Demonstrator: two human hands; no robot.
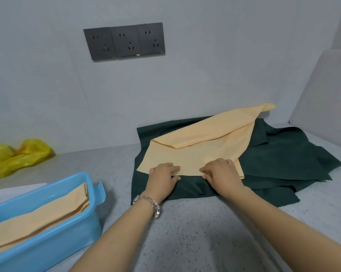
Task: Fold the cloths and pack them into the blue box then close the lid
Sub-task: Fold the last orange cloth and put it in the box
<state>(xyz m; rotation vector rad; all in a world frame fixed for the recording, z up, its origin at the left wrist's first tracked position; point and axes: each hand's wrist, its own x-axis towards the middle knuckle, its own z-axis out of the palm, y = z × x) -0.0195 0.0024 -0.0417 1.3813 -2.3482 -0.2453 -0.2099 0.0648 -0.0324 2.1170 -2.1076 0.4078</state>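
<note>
Both bare forearms reach forward over the grey speckled stone counter [185,232], and the left wrist carries a silver chain bracelet with small charms [149,202]. At the lower left stands the light blue plastic box [54,242], without its lid; a folded peach cloth [38,214] lies inside it, slanted from one end to the other.

Farther on, a thin peach-coloured cloth with zigzag edges [201,146] is spread on top of a pile of dark green cloths [283,160]. Its upper part is already turned over on itself (the far corner leans against the wall). The left hand [162,174] and the right hand [220,172] are side by side at the near edge of this cloth. Their fingers are curled and pinch that edge, thumbs under it, close together but not touching.

Behind the box lies a crumpled yellow plastic bag [18,156]. A dark grey panel of three power sockets [124,41] is on the wall.
</note>
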